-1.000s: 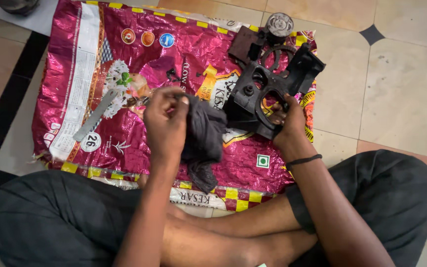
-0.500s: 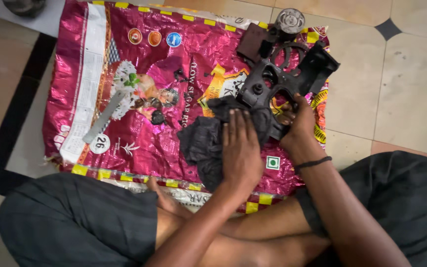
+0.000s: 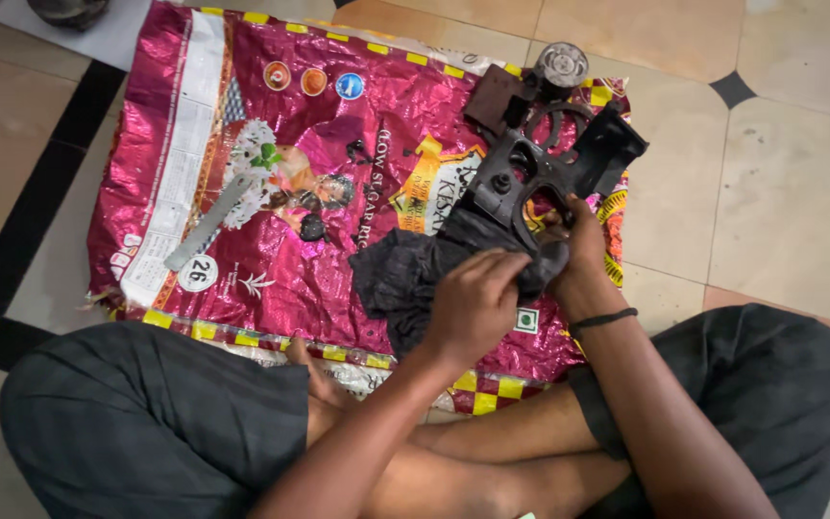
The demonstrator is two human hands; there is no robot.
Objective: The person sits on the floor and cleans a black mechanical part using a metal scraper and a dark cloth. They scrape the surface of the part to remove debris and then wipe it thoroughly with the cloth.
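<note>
Centrally, the left hand [image 3: 473, 308] presses closed on a soft dark cloth [image 3: 405, 279], while the right hand [image 3: 578, 245] grips the black metal frame [image 3: 540, 187], which looks stiff, heavy and greasy; its lower edge seems safest to hold.

- A home floor used as a makeshift workshop: beige floor tiles [image 3: 799, 211] with dark inlays.
- On the tiles lies a pink printed sack [image 3: 338, 183], spread as a mat.
- On the sack's right edge sit greasy black machine parts [image 3: 540, 168].

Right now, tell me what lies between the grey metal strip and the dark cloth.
Head view: only small dark bits on the pink sack lie between metal strip and cloth.
</note>
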